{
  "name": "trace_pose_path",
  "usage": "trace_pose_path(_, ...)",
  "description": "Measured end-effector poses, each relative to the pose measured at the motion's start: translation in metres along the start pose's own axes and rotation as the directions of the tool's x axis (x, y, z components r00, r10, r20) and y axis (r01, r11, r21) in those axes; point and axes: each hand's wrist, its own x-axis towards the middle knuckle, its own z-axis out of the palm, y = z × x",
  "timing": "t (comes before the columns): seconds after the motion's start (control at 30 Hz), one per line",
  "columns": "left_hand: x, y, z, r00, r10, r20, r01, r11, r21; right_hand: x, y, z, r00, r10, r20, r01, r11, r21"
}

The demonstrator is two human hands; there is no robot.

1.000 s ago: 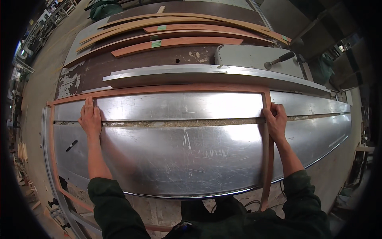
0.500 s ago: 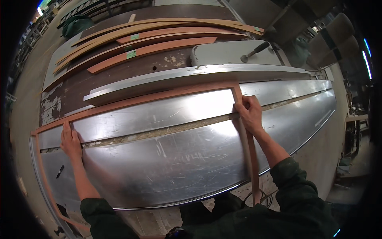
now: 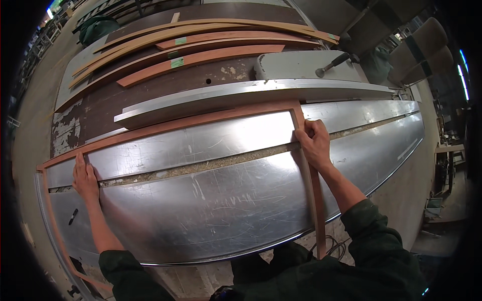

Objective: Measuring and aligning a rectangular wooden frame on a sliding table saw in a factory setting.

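Observation:
A large frame of reddish-brown wood strips (image 3: 191, 123) lies over a shiny, scratched metal tabletop (image 3: 211, 210). My left hand (image 3: 86, 179) is near the frame's far left corner, fingers stretched out and fingertips against the far strip. At the far right corner, my right hand (image 3: 316, 143) has its thumb against the right-hand strip and its fingers curled; it grips the frame there. That strip runs back toward me and reaches past the table's near edge. A small black pen-like thing (image 3: 73, 216) lies inside the frame at the left.
A long silvery metal bar (image 3: 221, 96) stands just beyond the frame. Several wood strips (image 3: 201, 58), some with green labels, lie on a dark worn board behind it. A black-handled tool (image 3: 332, 65) rests on a pale panel. A rough-filled groove (image 3: 221, 163) crosses the metal top.
My left hand and the frame's left corner sit slightly farther left in the picture. The bar's left end, wood strips and black-handled tool appear shifted right. My right hand stays nearly in place.

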Motion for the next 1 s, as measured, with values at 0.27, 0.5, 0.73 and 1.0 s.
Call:
trace_pose_path(0.27,0.004,-0.013,0.004,1.0,0.011,-0.018,-0.011,0.999,-0.037,-0.003,-0.002,0.016,0.998,-0.053,-0.019,0.054,0.998,0.028)
trace_pose_path(0.5,0.008,-0.029,0.007,1.0,0.002,-0.009,-0.002,1.0,-0.02,-0.007,-0.01,0.028,0.999,-0.048,-0.005,0.048,0.999,0.001)
trace_pose_path(0.73,0.011,-0.045,0.015,1.0,-0.018,0.013,0.018,1.0,0.001,-0.011,-0.015,0.042,0.999,-0.04,-0.014,0.041,0.999,0.026)
trace_pose_path(1.0,0.018,-0.067,0.025,1.0,0.006,-0.016,-0.006,1.0,0.013,-0.015,-0.026,0.055,0.999,-0.039,-0.004,0.039,0.999,0.009)
